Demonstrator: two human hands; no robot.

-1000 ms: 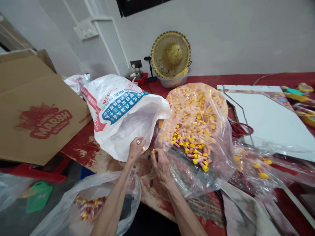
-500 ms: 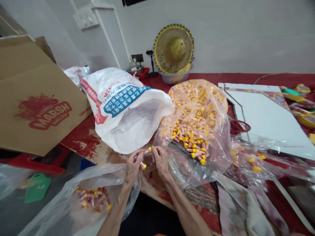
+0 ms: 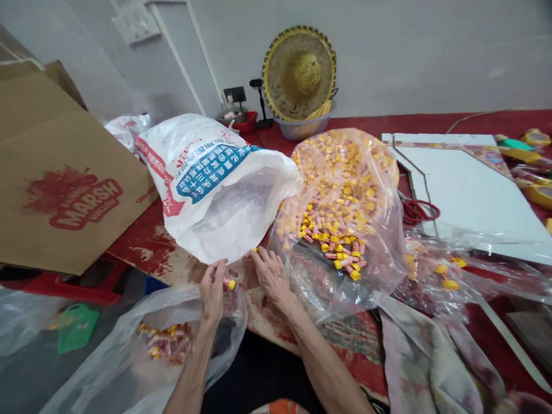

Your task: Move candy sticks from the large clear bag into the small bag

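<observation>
My left hand (image 3: 212, 292) is closed, with a small pink tube with a yellow cap (image 3: 231, 284) sticking out of its fingers. Close by on the right, my right hand (image 3: 272, 277) pinches another small yellow-capped tube (image 3: 255, 250), mostly hidden by the fingers, at the lip of a white woven sack (image 3: 202, 241). The sack lies with its mouth toward me and pale clear pieces inside. Right of it, a clear plastic bag (image 3: 345, 167) is heaped with yellow-capped tubes. Below my left hand, another clear bag (image 3: 116, 374) holds a smaller pile of tubes (image 3: 166, 342).
A cardboard box (image 3: 52, 132) stands at the left. White board (image 3: 466, 184), red-handled scissors (image 3: 420, 211) and a cloth (image 3: 431, 356) lie at the right. A straw hat (image 3: 297, 75) leans in a basin (image 3: 302, 127) at the back. A green dustpan-like piece (image 3: 77, 326) is low left.
My hands have moved apart. The left has drawn left with its tube; the right has shifted slightly up and left toward the sack's lip. The camera view has shifted a little.
</observation>
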